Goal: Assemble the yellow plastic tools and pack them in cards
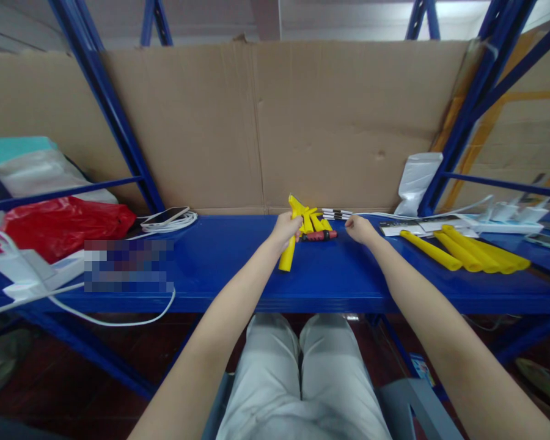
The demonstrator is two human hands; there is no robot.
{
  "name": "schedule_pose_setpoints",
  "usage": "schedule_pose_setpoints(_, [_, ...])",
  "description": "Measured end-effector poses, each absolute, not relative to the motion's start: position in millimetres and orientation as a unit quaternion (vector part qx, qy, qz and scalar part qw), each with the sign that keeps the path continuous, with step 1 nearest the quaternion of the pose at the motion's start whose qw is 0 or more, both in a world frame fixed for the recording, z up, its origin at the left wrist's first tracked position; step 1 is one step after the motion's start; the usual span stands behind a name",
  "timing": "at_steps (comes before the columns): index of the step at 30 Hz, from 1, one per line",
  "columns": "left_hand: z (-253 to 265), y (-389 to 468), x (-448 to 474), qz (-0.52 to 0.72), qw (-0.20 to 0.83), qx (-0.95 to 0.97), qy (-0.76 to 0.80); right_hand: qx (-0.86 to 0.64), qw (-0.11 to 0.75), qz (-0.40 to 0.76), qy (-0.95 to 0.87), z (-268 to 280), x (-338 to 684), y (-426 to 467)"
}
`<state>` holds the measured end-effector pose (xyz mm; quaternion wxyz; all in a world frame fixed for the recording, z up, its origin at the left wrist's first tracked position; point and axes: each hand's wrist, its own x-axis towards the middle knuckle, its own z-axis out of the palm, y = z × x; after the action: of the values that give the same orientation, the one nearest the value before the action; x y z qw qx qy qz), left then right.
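Observation:
My left hand [286,230] is closed around a yellow tube-shaped handle [286,259]. It stands tilted over the blue table, its round lower end toward me and its wider yellow head at the top. Just right of it lie several short yellow pieces [318,221]. A red and black screwdriver-like tool [319,236] lies in front of these pieces. Behind them are slim black-and-white banded rods [337,214]. My right hand [359,228] hovers by the right ends of these rods, fingers curled in; whatever they may hold is hidden.
Several yellow tubes [429,250] lie at the right, near a white power strip [504,221]. A white plastic bag [419,182] leans by the blue post. At left are a phone [167,215], white cables and a red bag [68,223]. Cardboard [197,128] closes off the table's back.

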<state>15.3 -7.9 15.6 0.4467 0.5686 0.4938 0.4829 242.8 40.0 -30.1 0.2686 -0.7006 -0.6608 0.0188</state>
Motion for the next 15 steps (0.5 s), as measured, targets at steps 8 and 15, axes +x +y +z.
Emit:
schedule_pose_setpoints(8, [6,-10,20,0.378,0.583,0.540,0.476,-0.491,0.468,0.157,-0.717,-29,209,33])
schedule_pose_setpoints(15, [2,-10,14,0.367,0.599,0.542,0.461,-0.423,0.501,0.224,-0.721,-32,196,30])
